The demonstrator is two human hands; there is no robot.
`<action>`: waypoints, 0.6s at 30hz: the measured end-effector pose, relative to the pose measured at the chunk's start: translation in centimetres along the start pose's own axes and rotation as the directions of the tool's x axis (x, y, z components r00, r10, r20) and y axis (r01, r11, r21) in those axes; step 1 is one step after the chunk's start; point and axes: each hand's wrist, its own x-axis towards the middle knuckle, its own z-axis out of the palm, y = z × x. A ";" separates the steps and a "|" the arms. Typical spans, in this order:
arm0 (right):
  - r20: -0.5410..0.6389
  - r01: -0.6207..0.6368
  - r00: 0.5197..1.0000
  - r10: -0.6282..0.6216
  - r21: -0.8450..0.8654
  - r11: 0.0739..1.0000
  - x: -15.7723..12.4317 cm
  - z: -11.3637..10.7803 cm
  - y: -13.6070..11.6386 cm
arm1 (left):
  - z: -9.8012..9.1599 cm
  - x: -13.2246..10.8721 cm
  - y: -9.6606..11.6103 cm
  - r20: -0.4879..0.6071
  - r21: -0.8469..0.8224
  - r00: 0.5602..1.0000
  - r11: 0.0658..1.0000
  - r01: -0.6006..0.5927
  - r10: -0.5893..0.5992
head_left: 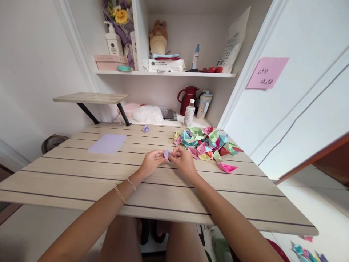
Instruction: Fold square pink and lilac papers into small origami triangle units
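Observation:
Between my two hands, just above the middle of the table, is a small folded piece of purple paper [166, 154]. My left hand [153, 161] pinches it from the left, fingers closed on its edge. From the right, my right hand [183, 159] has thumb and fingertips closed at the paper's other edge. To the right of my hands lies a heap of colourful folded paper boats [199, 138], with a bright pink one [228, 167] at its near side. Farther off sits a small purple folded piece [146, 128]. A stack of purple paper sheets [107, 143] lies at the left.
A small raised wooden stand [89, 97] is on the table's back left. Along the back are a clear bottle [189, 113], a red jug [188, 100] and a pale tumbler [204, 104]. A shelf [169, 74] hangs above. More folded paper [308, 253] lies on the floor at right.

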 end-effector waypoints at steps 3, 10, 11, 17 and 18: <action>0.010 0.015 1.000 -0.015 0.047 0.999 0.0 0.1 0.1 | 0.1 0.0 0.0 0.004 -0.011 1.000 1.000 0.000 0.000; 0.064 0.084 0.995 -0.083 -0.019 0.996 0.2 0.0 0.6 | 0.7 -0.1 0.2 -0.020 -0.029 1.000 1.000 0.007 -0.007; 0.049 0.117 0.992 -0.114 -0.082 0.990 0.2 -0.1 0.6 | 0.8 -0.1 0.2 -0.020 -0.040 1.000 0.999 0.015 -0.016; 0.073 0.183 0.983 -0.171 -0.224 0.957 0.3 -0.6 0.5 | 0.5 -0.1 0.3 -0.020 -0.038 0.998 0.998 0.053 -0.053; 0.081 0.155 0.987 -0.141 -0.197 0.968 0.3 -0.5 0.5 | 0.5 -0.1 0.2 -0.025 -0.021 0.998 0.999 0.050 -0.050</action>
